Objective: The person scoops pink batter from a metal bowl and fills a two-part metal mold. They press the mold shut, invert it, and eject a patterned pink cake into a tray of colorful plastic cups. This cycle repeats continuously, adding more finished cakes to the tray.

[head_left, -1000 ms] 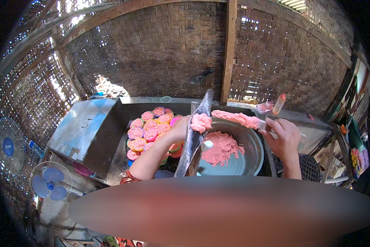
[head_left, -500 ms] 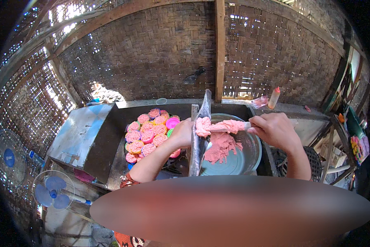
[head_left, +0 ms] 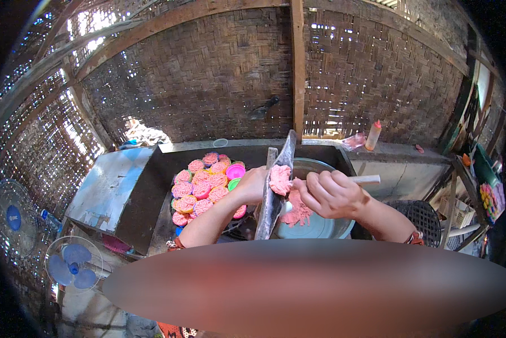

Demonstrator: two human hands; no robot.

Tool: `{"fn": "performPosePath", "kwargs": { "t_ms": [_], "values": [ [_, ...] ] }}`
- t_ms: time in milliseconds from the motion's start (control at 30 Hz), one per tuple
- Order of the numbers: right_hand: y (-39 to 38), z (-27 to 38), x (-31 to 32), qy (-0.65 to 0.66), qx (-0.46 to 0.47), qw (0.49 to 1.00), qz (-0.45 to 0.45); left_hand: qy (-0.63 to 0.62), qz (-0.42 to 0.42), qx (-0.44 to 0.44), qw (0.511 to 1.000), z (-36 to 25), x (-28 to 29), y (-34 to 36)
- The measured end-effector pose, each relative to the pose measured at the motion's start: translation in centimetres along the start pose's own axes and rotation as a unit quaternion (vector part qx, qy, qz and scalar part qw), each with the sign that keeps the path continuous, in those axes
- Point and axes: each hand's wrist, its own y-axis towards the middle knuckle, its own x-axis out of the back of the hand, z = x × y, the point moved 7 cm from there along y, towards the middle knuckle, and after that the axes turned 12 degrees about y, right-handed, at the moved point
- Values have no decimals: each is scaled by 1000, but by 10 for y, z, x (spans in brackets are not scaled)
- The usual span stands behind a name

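Note:
My left hand (head_left: 252,185) is closed at the left side of a long dark, shiny tool (head_left: 271,208) with a pointed upper end and a wooden bar (head_left: 271,158) along it; some fingers are hidden behind it. A lump of pink paste (head_left: 281,179) sits at the tool's middle. Just right of it, my right hand (head_left: 334,193) is closed round a spatula, whose pale handle (head_left: 368,179) sticks out to the right; its blade end is hidden. Below both hands stands a wide blue-grey basin (head_left: 347,225) with more pink paste (head_left: 298,211) inside.
Left of the hands stand several colourful cups topped with pink strands (head_left: 202,186), among them a bare pink cup (head_left: 236,170) and a green one. A box (head_left: 112,186) and fan (head_left: 74,265) are further left. A red-capped bottle (head_left: 373,135) stands on the back ledge.
My right hand has moved left and turned over, close to the tool. The paste-covered spatula blade no longer shows, and its handle now points right. The dark tool has tilted slightly.

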Motion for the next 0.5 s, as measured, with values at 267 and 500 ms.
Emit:
{"fn": "performPosePath", "kwargs": {
  "t_ms": [267, 500],
  "values": [
    [-59, -70, 57, 101, -324, 928, -156, 12, -150, -78, 986, 46, 28, 8],
    [-103, -18, -91, 517, -602, 572, -209, -317, -253, 19, 914, 12, 7, 35]
  ]
}}
